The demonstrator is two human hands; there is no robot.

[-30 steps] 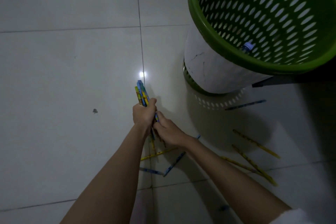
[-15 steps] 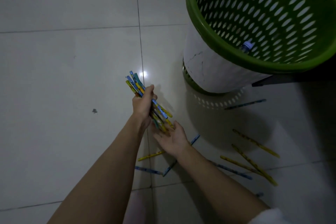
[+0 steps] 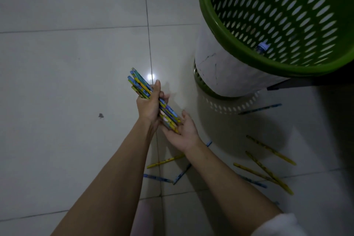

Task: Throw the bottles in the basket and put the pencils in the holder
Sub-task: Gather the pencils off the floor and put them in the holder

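Note:
My left hand grips a bundle of blue and yellow pencils above the tiled floor. The bundle slants from upper left to lower right. My right hand lies palm up under the bundle's lower ends, its fingers relaxed and touching the pencil tips. Several more pencils lie loose on the floor: a yellow pencil and a blue pencil below my hands, and long yellow pencils to the right. A green perforated basket stands at the upper right, with a bottle cap showing inside it.
The floor is pale glossy tile with a small dark speck on the left. Another blue pencil lies by the basket's base. A dark edge juts out under the basket at the right.
My left hand lifted the bundle and tilted it from near upright to slanted. My right hand left the floor pencils, turned palm up and came under the bundle's lower ends.

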